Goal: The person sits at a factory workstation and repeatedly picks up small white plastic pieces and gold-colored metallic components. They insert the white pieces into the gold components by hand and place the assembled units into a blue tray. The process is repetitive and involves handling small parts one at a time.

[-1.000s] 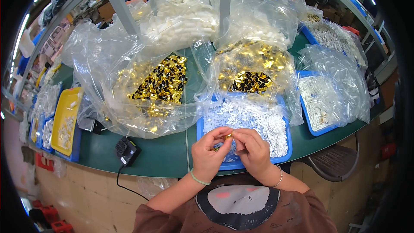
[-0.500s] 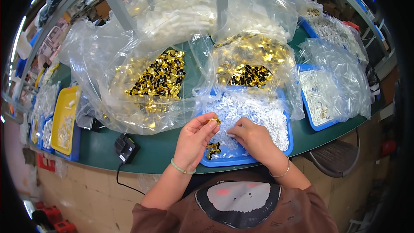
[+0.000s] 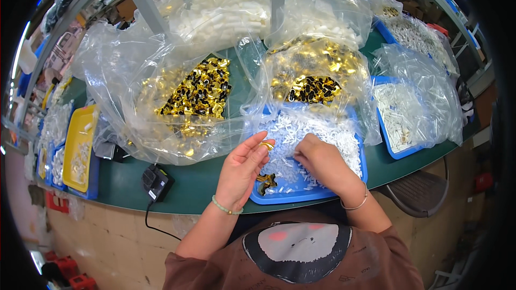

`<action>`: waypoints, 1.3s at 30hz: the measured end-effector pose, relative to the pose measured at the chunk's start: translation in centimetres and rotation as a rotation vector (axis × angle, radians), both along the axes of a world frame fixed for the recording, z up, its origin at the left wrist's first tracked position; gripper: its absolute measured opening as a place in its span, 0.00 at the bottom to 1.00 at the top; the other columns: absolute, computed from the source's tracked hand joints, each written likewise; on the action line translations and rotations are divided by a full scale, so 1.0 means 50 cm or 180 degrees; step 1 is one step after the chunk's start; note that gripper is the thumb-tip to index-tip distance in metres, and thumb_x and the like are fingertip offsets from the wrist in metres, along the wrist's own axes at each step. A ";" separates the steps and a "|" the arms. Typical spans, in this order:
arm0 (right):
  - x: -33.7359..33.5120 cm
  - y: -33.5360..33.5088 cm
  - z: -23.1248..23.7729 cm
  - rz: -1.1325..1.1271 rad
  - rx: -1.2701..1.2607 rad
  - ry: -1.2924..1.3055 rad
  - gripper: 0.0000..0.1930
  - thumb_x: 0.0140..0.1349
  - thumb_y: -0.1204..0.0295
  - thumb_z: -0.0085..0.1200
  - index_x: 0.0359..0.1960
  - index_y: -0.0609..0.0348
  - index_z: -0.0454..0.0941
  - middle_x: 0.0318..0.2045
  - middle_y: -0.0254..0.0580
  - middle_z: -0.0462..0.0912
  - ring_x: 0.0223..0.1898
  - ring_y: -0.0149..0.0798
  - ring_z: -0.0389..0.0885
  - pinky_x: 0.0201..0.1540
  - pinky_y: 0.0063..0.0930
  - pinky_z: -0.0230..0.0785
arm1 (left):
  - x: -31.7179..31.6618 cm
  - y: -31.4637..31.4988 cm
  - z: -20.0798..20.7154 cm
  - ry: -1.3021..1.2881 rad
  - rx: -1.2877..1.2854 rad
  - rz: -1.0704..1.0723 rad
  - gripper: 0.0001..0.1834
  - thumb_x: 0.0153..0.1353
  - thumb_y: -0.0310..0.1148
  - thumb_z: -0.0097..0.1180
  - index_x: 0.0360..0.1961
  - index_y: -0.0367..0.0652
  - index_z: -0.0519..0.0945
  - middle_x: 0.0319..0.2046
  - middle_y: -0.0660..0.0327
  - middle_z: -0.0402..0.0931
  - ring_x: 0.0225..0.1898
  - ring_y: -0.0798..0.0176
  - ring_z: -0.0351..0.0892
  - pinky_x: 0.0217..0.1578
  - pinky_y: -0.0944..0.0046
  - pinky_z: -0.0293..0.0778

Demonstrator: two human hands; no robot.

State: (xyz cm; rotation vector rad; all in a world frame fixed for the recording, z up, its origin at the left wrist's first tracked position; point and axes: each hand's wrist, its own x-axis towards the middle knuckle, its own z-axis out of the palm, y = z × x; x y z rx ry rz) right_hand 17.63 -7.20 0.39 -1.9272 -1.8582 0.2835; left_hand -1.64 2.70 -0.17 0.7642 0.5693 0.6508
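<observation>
My left hand (image 3: 239, 174) pinches a small shiny gold piece (image 3: 267, 145) between thumb and fingertips, above the left side of a blue tray (image 3: 301, 197). Small white plastic pieces (image 3: 339, 150) fill much of that tray. Over them is my right hand (image 3: 323, 164), its fingers pressed together and pointing down at the pieces; whatever they grip is hidden. A few gold-and-black pieces (image 3: 266, 183) lie in the tray's near left corner, just beside my left hand.
Clear bags of gold-and-black pieces (image 3: 201, 94) (image 3: 317, 90) lie behind the tray. Bags of white parts (image 3: 226, 24) stand farther back. A black power adapter (image 3: 157, 182) sits at left, near a yellow tray (image 3: 80, 150). Another blue tray (image 3: 400, 153) holds white sticks at right.
My right hand has shifted slightly right and up over the white pieces, its fingers drawn closer together. My left hand keeps the gold piece and has turned a little, its fingers rising.
</observation>
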 end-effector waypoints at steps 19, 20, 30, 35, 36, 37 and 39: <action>0.006 -0.011 -0.001 0.0150 0.0018 0.0717 0.07 0.55 0.78 0.60 0.37 0.59 0.80 0.34 0.46 0.82 0.38 0.51 0.82 0.39 0.38 0.75 | -0.002 -0.005 0.000 0.0096 -0.0010 0.0053 0.17 0.69 0.26 0.54 0.58 0.36 0.74 0.49 0.59 0.78 0.48 0.67 0.80 0.52 0.67 0.76; 0.010 -0.012 -0.005 0.0153 0.0130 0.0660 0.08 0.55 0.78 0.60 0.37 0.59 0.80 0.35 0.46 0.82 0.38 0.51 0.82 0.40 0.38 0.75 | -0.001 -0.006 -0.002 0.0085 -0.0014 0.0042 0.17 0.69 0.27 0.54 0.58 0.36 0.74 0.49 0.59 0.78 0.48 0.67 0.80 0.52 0.66 0.76; 0.091 -0.100 0.104 -0.0854 -0.0165 -0.0429 0.19 0.50 0.77 0.64 0.46 0.56 0.79 0.39 0.47 0.80 0.37 0.54 0.81 0.40 0.41 0.75 | -0.013 0.003 -0.010 0.0068 0.0039 0.0273 0.16 0.70 0.27 0.54 0.57 0.39 0.75 0.47 0.61 0.79 0.46 0.67 0.80 0.48 0.67 0.78; 0.101 -0.111 0.032 -0.0686 -0.0314 -0.0502 0.28 0.45 0.79 0.63 0.53 0.52 0.75 0.42 0.49 0.78 0.38 0.55 0.81 0.40 0.43 0.74 | -0.007 0.002 -0.009 0.0041 0.0011 0.0238 0.16 0.70 0.27 0.54 0.57 0.39 0.75 0.47 0.61 0.79 0.45 0.68 0.80 0.48 0.67 0.78; 0.099 -0.103 0.034 -0.0724 -0.0280 -0.0498 0.23 0.46 0.82 0.59 0.48 0.53 0.76 0.40 0.50 0.77 0.38 0.56 0.80 0.39 0.43 0.74 | -0.007 0.002 -0.009 0.0042 0.0019 0.0242 0.15 0.70 0.27 0.54 0.57 0.39 0.75 0.47 0.61 0.79 0.45 0.68 0.80 0.48 0.68 0.78; 0.101 -0.095 0.033 -0.0658 -0.0343 -0.0467 0.22 0.47 0.82 0.59 0.46 0.54 0.76 0.39 0.49 0.77 0.37 0.56 0.80 0.39 0.43 0.73 | -0.008 0.002 -0.010 0.0038 0.0019 0.0242 0.15 0.70 0.27 0.54 0.57 0.39 0.75 0.47 0.61 0.79 0.45 0.68 0.80 0.48 0.68 0.78; 0.104 -0.078 0.034 -0.0537 -0.0460 -0.0407 0.18 0.47 0.82 0.58 0.43 0.55 0.76 0.38 0.49 0.77 0.37 0.55 0.79 0.39 0.43 0.73 | -0.008 0.003 -0.012 0.0028 0.0026 0.0231 0.15 0.70 0.27 0.53 0.56 0.39 0.75 0.47 0.61 0.79 0.45 0.68 0.80 0.48 0.68 0.78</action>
